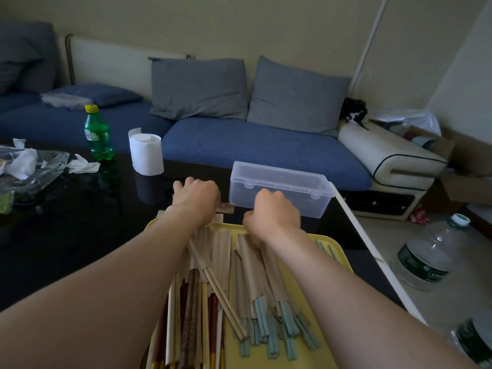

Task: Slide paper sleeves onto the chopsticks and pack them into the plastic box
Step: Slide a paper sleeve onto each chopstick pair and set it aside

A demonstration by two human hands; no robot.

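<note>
Stretches both bare arms across a yellow tray (332, 245) on a glossy black table (66, 249). Lays the left hand (195, 198) palm-down past the tray's far rim, fingers spread and bent downward over the ends of brown paper sleeves (221, 249), with one sleeve end poking out just beside the hand. Impossible to tell whether gripping any of them. Curls the right hand (274, 211) into a loose fist at the same rim, knuckles close against the front wall of the clear plastic box (279, 187). Contents of that fist, if any, hidden from above.

Box closed, lid down, on the table just beyond the tray and near the table's right edge. Heaped lengthwise on the tray: pale green chopsticks (262, 326) to the right, far ends tucked into sleeves, and bare chopsticks (193, 296) of wood and dark red to the left, beside the left forearm.

Farther back on the table: a green bottle (97, 134) with a yellow cap, a white tissue roll (146, 153), and a glass dish (57, 155) holding crumpled tissues. Behind, a blue sofa (253, 145) with grey cushions. On the floor to the right, a large water bottle (426, 259).
</note>
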